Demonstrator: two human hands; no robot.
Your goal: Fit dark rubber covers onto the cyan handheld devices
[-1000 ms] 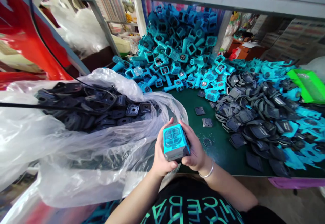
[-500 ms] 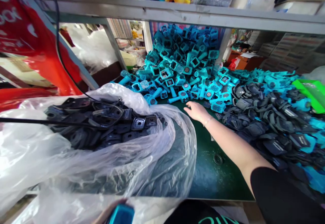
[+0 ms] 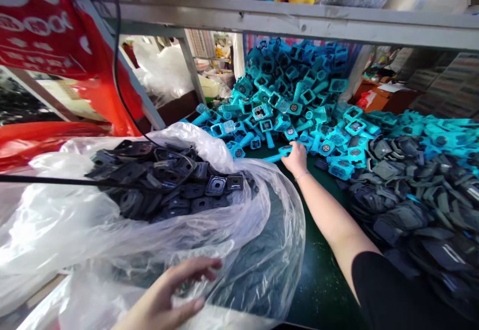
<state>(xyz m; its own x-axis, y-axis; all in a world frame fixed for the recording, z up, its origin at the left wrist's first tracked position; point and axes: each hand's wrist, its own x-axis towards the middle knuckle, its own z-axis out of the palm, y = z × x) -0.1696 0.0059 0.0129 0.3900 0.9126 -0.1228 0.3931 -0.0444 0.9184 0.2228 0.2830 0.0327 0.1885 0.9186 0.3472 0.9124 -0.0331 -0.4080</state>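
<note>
My right hand [image 3: 295, 158] reaches to the front of a heap of blue plastic housings [image 3: 288, 95], each with a handle and a square head. Its fingers are closed on the head of one blue plastic housing [image 3: 273, 159], whose handle points left over the table. My left hand [image 3: 175, 290] hovers low over the clear plastic bag [image 3: 239, 270], fingers apart and slightly blurred, holding nothing. Inside the open bag lie many black square plastic parts [image 3: 179, 188] with round holes.
Dark flat pieces [image 3: 407, 205] are heaped on the right, with more blue housings behind them. A shelf beam [image 3: 262, 18] crosses above. A black cable [image 3: 118, 80] hangs at left beside a red bag [image 3: 45, 30]. The tabletop [image 3: 318, 270] is green.
My right hand has closed on a blue housing at the heap's front. My left hand has risen into view, open; the blue piece seen by it earlier is gone. The view has shifted left.
</note>
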